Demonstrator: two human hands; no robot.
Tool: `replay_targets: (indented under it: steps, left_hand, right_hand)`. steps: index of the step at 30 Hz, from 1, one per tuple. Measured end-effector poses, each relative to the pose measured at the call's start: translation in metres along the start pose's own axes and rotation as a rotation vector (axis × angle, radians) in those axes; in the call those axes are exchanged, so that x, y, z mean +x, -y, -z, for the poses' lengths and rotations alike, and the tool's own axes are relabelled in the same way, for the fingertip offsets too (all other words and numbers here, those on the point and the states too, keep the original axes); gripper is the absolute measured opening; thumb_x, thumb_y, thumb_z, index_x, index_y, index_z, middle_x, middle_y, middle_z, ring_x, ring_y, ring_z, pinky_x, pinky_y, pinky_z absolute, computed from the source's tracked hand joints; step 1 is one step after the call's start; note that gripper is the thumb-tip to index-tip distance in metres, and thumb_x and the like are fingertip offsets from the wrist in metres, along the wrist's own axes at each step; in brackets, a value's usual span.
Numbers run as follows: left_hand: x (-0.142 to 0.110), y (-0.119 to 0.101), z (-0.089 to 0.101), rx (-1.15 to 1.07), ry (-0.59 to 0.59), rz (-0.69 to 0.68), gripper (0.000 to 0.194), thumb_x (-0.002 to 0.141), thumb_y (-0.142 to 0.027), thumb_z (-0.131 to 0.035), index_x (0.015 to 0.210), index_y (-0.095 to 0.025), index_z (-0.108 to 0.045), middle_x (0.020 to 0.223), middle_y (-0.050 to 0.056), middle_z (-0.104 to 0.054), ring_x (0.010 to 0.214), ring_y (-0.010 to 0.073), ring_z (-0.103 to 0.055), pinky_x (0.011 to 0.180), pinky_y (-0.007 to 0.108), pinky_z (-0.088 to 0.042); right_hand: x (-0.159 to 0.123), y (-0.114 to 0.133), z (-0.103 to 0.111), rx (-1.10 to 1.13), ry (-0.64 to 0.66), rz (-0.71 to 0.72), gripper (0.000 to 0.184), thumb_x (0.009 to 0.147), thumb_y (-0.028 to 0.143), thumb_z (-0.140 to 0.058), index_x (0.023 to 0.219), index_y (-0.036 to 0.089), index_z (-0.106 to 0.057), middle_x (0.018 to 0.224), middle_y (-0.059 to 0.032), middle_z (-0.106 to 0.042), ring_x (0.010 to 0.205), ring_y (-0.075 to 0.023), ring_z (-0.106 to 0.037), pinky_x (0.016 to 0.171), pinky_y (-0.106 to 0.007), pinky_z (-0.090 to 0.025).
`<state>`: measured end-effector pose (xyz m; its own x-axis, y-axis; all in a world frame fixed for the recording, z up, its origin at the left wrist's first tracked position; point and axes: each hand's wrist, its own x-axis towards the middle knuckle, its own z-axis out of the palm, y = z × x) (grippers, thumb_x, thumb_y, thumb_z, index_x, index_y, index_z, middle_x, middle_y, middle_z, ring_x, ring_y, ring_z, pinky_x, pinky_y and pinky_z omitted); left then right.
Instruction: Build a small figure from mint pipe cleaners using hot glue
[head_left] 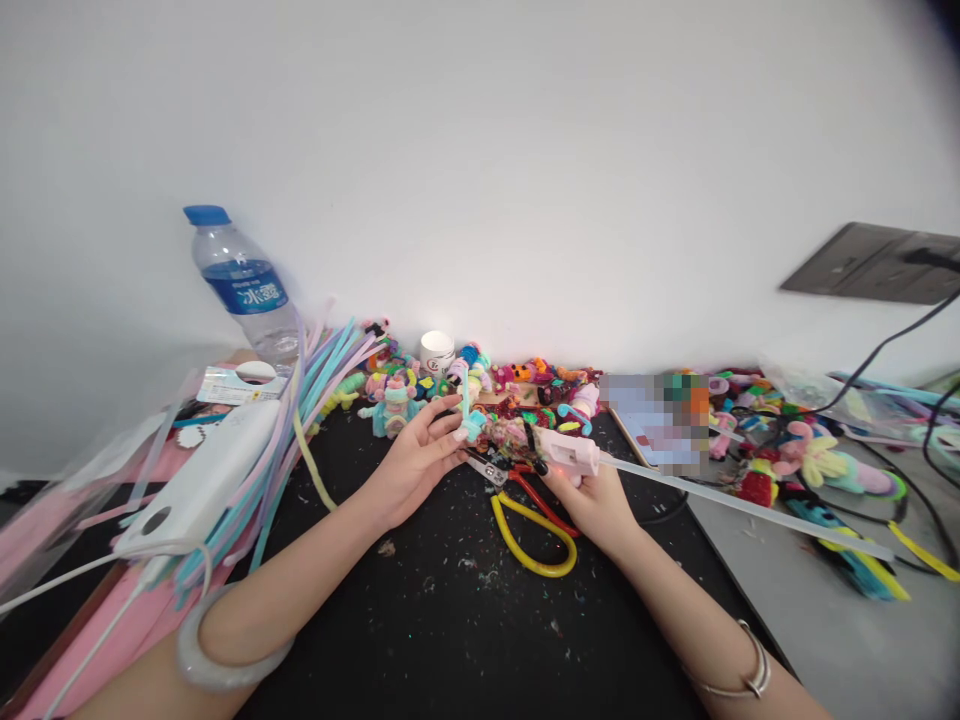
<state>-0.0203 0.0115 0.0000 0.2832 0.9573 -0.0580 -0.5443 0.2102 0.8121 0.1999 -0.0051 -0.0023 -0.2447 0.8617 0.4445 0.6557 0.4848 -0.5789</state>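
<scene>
My left hand (424, 455) pinches a small light-blue piece of pipe cleaner (471, 420), part of which sticks straight up. Closed round a pink hot glue gun (568, 453) is my right hand (592, 500); a long translucent glue stick (720, 495) runs out of its back to the right. The gun's nozzle end, crusted with coloured fuzz, points left at the light-blue piece and looks close to it; whether they touch I cannot tell. Below the gun lie scissors (534, 535) with one yellow and one red handle loop, their blades partly hidden near my left fingers.
Fuzzy pipe-cleaner figures (394, 405) crowd the wall side, beside a paper cup (437, 353). At left are loose pastel pipe cleaners (277, 450), a white power bank (199, 480) and a water bottle (244, 285). A tablet (649, 425) and black cables (862, 370) lie right.
</scene>
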Motion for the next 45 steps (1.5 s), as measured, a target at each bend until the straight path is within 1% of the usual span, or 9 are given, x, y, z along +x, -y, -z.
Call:
replay_targets:
  steps: [4,8,13,19,24,31,40,45]
  left_hand:
    - [0.0005,0.0006,-0.0003,0.011,-0.031,-0.008,0.04,0.072,-0.013,-0.067,0.108,-0.024,-0.054,0.101,0.002,-0.059,0.084,0.0126,-0.058,0.072,0.024,-0.046]
    - [-0.0002,-0.0001,-0.0012,0.003,-0.021,-0.01,0.038,0.073,-0.013,-0.066,0.108,-0.024,-0.054,0.1,0.002,-0.059,0.085,0.013,-0.058,0.073,0.024,-0.046]
    - [-0.0004,0.0001,-0.002,-0.02,-0.016,-0.021,0.038,0.073,-0.012,-0.065,0.108,-0.024,-0.055,0.105,0.003,-0.058,0.091,0.0147,-0.057,0.076,0.025,-0.045]
    - [0.0,0.001,-0.0004,-0.033,-0.016,-0.012,0.039,0.072,-0.012,-0.066,0.108,-0.025,-0.056,0.1,0.002,-0.059,0.086,0.0128,-0.057,0.075,0.024,-0.045]
    - [-0.0006,0.0,0.0009,-0.029,0.004,-0.008,0.04,0.075,-0.012,-0.064,0.111,-0.024,-0.053,0.099,0.003,-0.058,0.086,0.0137,-0.058,0.076,0.025,-0.046]
    - [-0.0013,-0.0009,0.0007,-0.016,-0.014,0.016,0.044,0.074,-0.016,-0.065,0.115,-0.024,-0.05,0.101,0.005,-0.061,0.087,0.0161,-0.062,0.081,0.03,-0.047]
    - [-0.0011,-0.0008,-0.0006,0.036,-0.031,0.013,0.047,0.074,-0.016,-0.066,0.117,-0.024,-0.048,0.096,0.004,-0.065,0.085,0.0164,-0.064,0.079,0.028,-0.048]
    - [-0.0004,0.0009,-0.0003,0.053,-0.055,-0.005,0.045,0.074,-0.015,-0.066,0.115,-0.024,-0.048,0.098,0.005,-0.065,0.092,0.0171,-0.062,0.084,0.031,-0.047]
  right_hand:
    - [0.0002,0.0018,0.0007,-0.003,0.001,0.015,0.018,0.079,0.025,-0.049,0.08,0.015,-0.064,0.076,-0.0079,-0.068,0.076,-0.0237,-0.063,0.065,-0.031,-0.05]
    - [0.0008,0.0024,0.0003,-0.007,0.005,0.016,0.018,0.079,0.025,-0.049,0.078,0.016,-0.064,0.075,-0.0076,-0.068,0.075,-0.0235,-0.063,0.064,-0.031,-0.05]
    - [0.0015,0.0013,-0.0001,-0.021,-0.003,0.016,0.018,0.079,0.025,-0.049,0.081,0.016,-0.065,0.076,-0.0083,-0.068,0.077,-0.0247,-0.063,0.065,-0.032,-0.05]
    - [0.0002,0.0003,0.0004,-0.011,-0.002,0.01,0.018,0.079,0.025,-0.05,0.083,0.016,-0.064,0.075,-0.0075,-0.068,0.079,-0.0248,-0.063,0.066,-0.032,-0.05]
    - [-0.0005,0.0004,0.0002,0.001,-0.007,0.004,0.018,0.08,0.026,-0.049,0.083,0.016,-0.064,0.078,-0.008,-0.068,0.079,-0.0245,-0.063,0.066,-0.032,-0.05]
    - [-0.0006,-0.0008,-0.0004,-0.023,-0.006,0.007,0.019,0.08,0.027,-0.049,0.084,0.016,-0.064,0.076,-0.0076,-0.068,0.078,-0.0246,-0.063,0.065,-0.032,-0.051]
    - [-0.0001,-0.0004,-0.0003,-0.009,-0.014,0.003,0.019,0.08,0.027,-0.049,0.084,0.016,-0.064,0.077,-0.0082,-0.068,0.078,-0.0251,-0.064,0.065,-0.032,-0.05]
    - [0.0005,0.0015,-0.0002,-0.014,-0.009,-0.002,0.018,0.079,0.025,-0.049,0.083,0.016,-0.064,0.075,-0.0075,-0.068,0.076,-0.0246,-0.064,0.064,-0.032,-0.05]
